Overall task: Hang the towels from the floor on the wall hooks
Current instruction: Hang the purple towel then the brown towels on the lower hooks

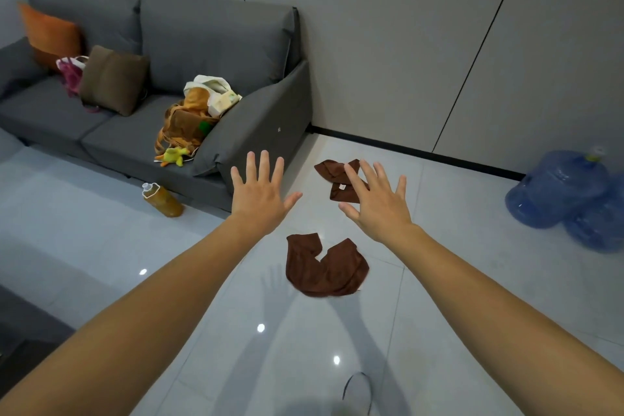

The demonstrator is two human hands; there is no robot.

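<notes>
Two brown towels lie on the shiny tiled floor. The near towel sits in a crumpled heap between the two arms. The far towel lies closer to the wall, just past the end of the grey sofa. The left hand and the right hand are both held out in the air, with fingers spread wide and straight. They hold nothing and touch nothing. The towels look soft, light and floppy, so I think one hand could lift each of them with ease. They will likely sag and swing when picked up (nothing here can break). A good place to pinch is a raised fold or an edge on top of the heap, since the flat parts hug the floor. The far towel has a small pale tag. It may mark a corner, but it is too small to tell if it is a loop for hanging. The right hand covers part of that towel, so its full shape is hidden. No wall hooks show anywhere, only plain grey wall panels, so where the towels must go cannot be seen.
</notes>
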